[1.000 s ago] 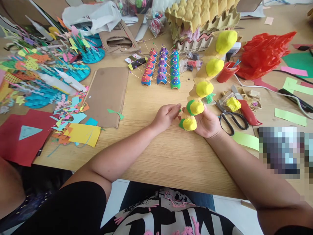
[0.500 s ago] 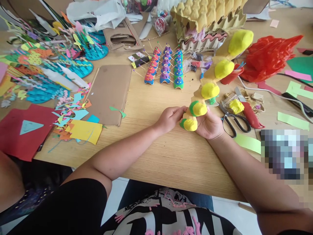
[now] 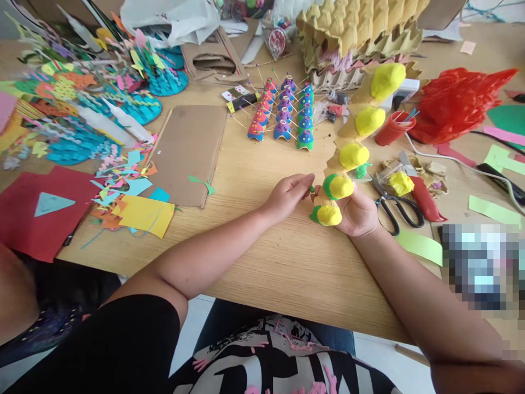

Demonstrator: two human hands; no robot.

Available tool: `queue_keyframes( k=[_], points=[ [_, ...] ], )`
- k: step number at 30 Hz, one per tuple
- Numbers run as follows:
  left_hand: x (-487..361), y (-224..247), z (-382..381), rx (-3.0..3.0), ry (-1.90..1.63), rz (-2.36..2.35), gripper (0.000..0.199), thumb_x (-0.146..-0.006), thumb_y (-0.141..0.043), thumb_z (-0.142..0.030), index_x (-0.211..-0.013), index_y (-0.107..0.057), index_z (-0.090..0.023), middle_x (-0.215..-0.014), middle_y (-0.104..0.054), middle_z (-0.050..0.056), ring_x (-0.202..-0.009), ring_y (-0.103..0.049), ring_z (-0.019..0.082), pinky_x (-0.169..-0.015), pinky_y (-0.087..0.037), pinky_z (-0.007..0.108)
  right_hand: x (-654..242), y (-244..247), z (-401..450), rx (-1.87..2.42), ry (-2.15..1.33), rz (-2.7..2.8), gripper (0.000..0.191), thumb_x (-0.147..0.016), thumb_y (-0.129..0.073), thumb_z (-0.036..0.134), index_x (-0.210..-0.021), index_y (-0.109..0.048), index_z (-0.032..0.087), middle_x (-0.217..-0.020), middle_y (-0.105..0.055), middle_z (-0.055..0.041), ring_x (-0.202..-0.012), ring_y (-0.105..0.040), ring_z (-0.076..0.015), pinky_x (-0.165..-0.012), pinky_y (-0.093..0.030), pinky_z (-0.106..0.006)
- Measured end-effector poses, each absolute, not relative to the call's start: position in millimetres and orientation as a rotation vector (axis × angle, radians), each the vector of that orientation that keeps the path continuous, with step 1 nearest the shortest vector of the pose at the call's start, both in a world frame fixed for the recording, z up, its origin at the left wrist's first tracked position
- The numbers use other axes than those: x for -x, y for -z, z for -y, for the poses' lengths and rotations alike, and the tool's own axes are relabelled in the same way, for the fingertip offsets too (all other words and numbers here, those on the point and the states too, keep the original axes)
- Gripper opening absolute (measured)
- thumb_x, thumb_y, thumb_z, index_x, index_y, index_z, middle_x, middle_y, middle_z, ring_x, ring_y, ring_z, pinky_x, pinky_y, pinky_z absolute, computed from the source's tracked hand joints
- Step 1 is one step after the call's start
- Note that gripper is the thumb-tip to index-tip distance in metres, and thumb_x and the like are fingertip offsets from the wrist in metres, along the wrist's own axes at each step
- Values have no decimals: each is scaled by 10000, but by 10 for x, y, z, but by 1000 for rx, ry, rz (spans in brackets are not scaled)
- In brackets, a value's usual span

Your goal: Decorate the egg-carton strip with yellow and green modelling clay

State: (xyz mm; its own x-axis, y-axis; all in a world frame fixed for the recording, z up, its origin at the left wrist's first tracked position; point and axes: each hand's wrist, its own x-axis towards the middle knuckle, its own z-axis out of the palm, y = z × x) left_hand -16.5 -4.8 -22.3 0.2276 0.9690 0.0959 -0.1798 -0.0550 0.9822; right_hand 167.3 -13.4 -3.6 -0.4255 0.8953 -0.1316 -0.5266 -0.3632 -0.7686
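Observation:
A strip of egg carton (image 3: 333,160) slants up and away from me, its humps capped with yellow clay. Green clay (image 3: 328,187) covers the left sides of the two nearest humps. My right hand (image 3: 361,212) grips the near end of this strip from the right and underneath. On the other side, my left hand (image 3: 289,198) pinches a small bit of green clay (image 3: 312,189) between thumb and fingertip, close beside the strip. Behind the strip lies a lump of green clay (image 3: 361,171) in clear wrapping, partly hidden.
Painted egg-carton caterpillars (image 3: 283,112) stand at the middle back. Scissors (image 3: 396,205), a red-handled knife (image 3: 424,200) and yellow clay (image 3: 401,183) lie right of my right hand. Cardboard (image 3: 188,153) and paper scraps (image 3: 145,213) are leftward. Egg trays (image 3: 361,27) are stacked behind. Another person's arm shows at left.
My left fingers have drawn slightly away from the strip, and the green bit between them now shows. The strip has tilted a little lower at its far end. The whole view has shifted slightly.

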Motion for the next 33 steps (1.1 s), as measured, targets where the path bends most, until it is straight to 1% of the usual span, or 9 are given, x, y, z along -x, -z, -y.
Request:
queue_keyframes(
  k=[3,7,11,16,20,26,29,31,33],
  points=[
    [155,247,44,-1227,-1139,-818,601,-933,-672,-779,-817,-720,-192,-695,-596,-22,-635,-550,102,-660,-448,271,-1689,68,123,640,-1937,811,265,-873,-778,551,-1026,-722,342,-974,-834,-6,-1217,-757,-284,-1111,-644,-536],
    [167,232,76,-1340,-1106,-865,542,-993,-630,-702,-849,-724,-188,-686,-643,-16,-658,-599,115,-670,-445,272,-1693,71,124,612,-1945,821,252,-890,-766,540,-1035,-713,341,-958,-833,0,-1157,-775,-276,-1070,-667,-526],
    [197,215,111,-1449,-1063,-916,517,-1069,-543,-614,-811,-691,-191,-664,-636,-15,-672,-602,126,-693,-429,290,-1698,69,124,620,-1970,850,284,-868,-792,532,-1052,-721,329,-952,-837,-9,-1101,-787,-282,-1031,-684,-522],
    [227,165,134,-1612,-1063,-965,559,-1102,-478,-576,-704,-589,-200,-676,-642,-1,-662,-571,133,-670,-368,320,-1717,94,108,624,-1992,889,327,-850,-811,541,-1056,-720,304,-951,-833,-13,-1088,-798,-282,-994,-700,-499],
    [237,122,130,-1735,-1099,-1010,538,-1098,-471,-515,-664,-541,-204,-664,-612,1,-663,-530,138,-675,-317,343,-1716,100,101,629,-2001,925,332,-847,-800,528,-1060,-714,289,-1011,-837,-34,-1086,-801,-285,-973,-704,-499],
    [214,140,97,-1575,-1064,-873,475,-1051,-516,-532,-709,-573,-207,-703,-602,-5,-704,-531,138,-700,-364,321,-1694,92,100,672,-1974,918,291,-836,-788,532,-1010,-722,308,-989,-835,-34,-1150,-781,-305,-1025,-690,-535],
    [211,151,77,-1483,-1100,-894,498,-1039,-560,-566,-695,-565,-206,-673,-547,-19,-686,-500,125,-710,-382,312,-1703,100,93,688,-1954,889,268,-850,-770,532,-1002,-734,314,-978,-833,-29,-1150,-779,-296,-1067,-676,-546],
    [211,156,59,-1419,-1131,-935,540,-1031,-591,-601,-664,-538,-208,-642,-503,-29,-655,-467,116,-692,-377,306,-1717,108,84,700,-1935,867,261,-871,-752,542,-999,-739,315,-960,-831,-26,-1122,-786,-284,-1074,-674,-541],
    [207,157,38,-1325,-1183,-973,583,-1010,-621,-655,-646,-528,-209,-626,-496,-29,-631,-455,111,-663,-373,299,-1727,114,73,703,-1902,840,252,-888,-741,550,-991,-740,321,-936,-826,-9,-1035,-798,-257,-1052,-685,-522]
  ],
)
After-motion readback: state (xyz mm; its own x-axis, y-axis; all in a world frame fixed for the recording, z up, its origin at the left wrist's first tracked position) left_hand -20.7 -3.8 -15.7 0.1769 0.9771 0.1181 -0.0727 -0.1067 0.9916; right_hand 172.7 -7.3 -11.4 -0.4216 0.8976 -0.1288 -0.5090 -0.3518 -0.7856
